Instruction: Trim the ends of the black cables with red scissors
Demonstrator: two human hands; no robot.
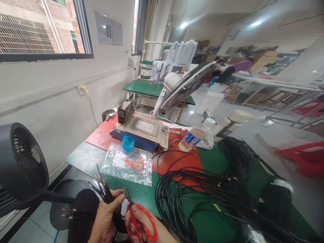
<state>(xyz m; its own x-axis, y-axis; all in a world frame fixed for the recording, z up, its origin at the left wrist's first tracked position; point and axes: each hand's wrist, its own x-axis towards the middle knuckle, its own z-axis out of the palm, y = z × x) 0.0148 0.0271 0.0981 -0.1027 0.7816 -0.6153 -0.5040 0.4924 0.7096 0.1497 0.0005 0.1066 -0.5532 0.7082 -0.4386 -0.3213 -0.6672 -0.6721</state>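
My left hand [104, 217] is closed around a bunch of black cables [107, 193] whose stripped ends show reddish and pale wires. Thumb and forefinger pinch one wire end out to the right. My right hand [146, 221] holds scissors with red handles [153, 226]. The scissor blades [129, 197] point up, slightly apart, close beside the pinched wire end; whether they touch it I cannot tell. Beyond the hands, a clear plastic bag [108, 167] lies flat with small red and orange bits on it. A blue round cup [128, 145] stands at its far edge.
Coiled black cable [172, 206] covers the table's right side. A blue-sided heating device [134, 140] with a small fan stands behind the bag, a bottle [191, 139] to its right. A dark fan [25, 158] stands at left; more cable ends [71, 213] rest on my leg.
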